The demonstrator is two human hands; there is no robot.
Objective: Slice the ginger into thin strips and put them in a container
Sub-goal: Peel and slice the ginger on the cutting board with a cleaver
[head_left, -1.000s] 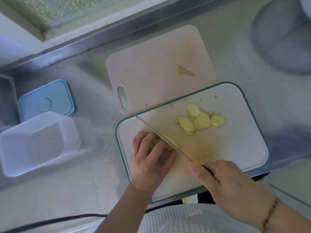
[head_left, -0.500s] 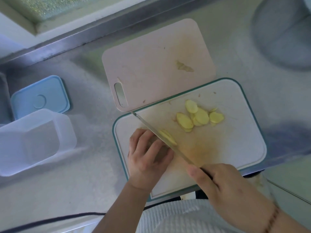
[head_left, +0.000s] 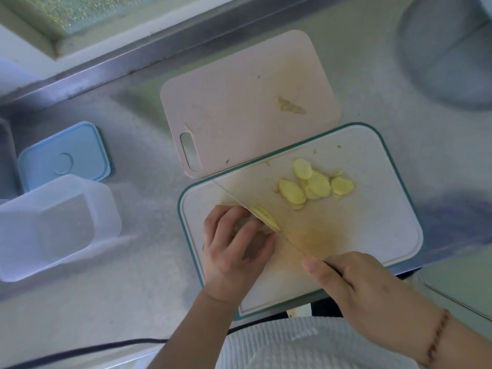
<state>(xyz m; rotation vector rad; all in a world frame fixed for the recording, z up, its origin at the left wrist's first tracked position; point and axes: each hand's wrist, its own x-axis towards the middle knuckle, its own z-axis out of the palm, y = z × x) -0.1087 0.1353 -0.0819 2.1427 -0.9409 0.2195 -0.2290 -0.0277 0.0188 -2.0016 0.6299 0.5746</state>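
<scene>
On the head view, the left hand (head_left: 234,251) curled its fingers (head_left: 241,222) over the ginger (head_left: 262,218) on the green-rimmed board (head_left: 372,235) at the table's (head_left: 133,262) near edge. The right hand (head_left: 356,283) gripped the knife (head_left: 239,201), blade against the ginger. Cut slices (head_left: 314,186) lay mid-board. The clear container (head_left: 57,222) stood near the table's left edge.
</scene>
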